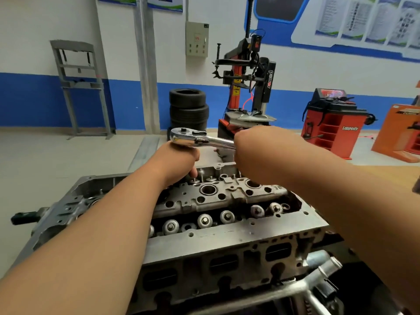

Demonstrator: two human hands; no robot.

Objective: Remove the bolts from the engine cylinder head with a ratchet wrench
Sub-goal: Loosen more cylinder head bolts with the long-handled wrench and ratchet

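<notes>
Ratchet wrench: chrome, lying almost level above the far side of the cylinder head, with its round head to the left and its handle running right into the right hand.
Right hand: seen from the back; fingers wrapped round the wrench handle, whose end is hidden inside the grip.
Left hand: directly below the wrench head and touching it, fingers curled downward toward the far edge of the cylinder head. One fingertip shows at the lower right of the hand. Whatever the fingers close on is hidden, so I cannot tell if they hold anything.
Cylinder head: grey metal block filling the near middle, top face up, its long side running left to right. A row of round valve spring caps sits in the near trough, and there are large bores along the raised centre rail.
Bolts: small heads and studs stand at the far edge, just right of the left hand. The one beneath the wrench is covered by that hand.
Near right: bright metal pipes below the head's corner.
Far middle: a stack of tyres against the blue-and-white wall, with a red and black tyre changer just to its right.
Far right: a red wheel balancer.
Far left: a grey press frame on the floor.
</notes>
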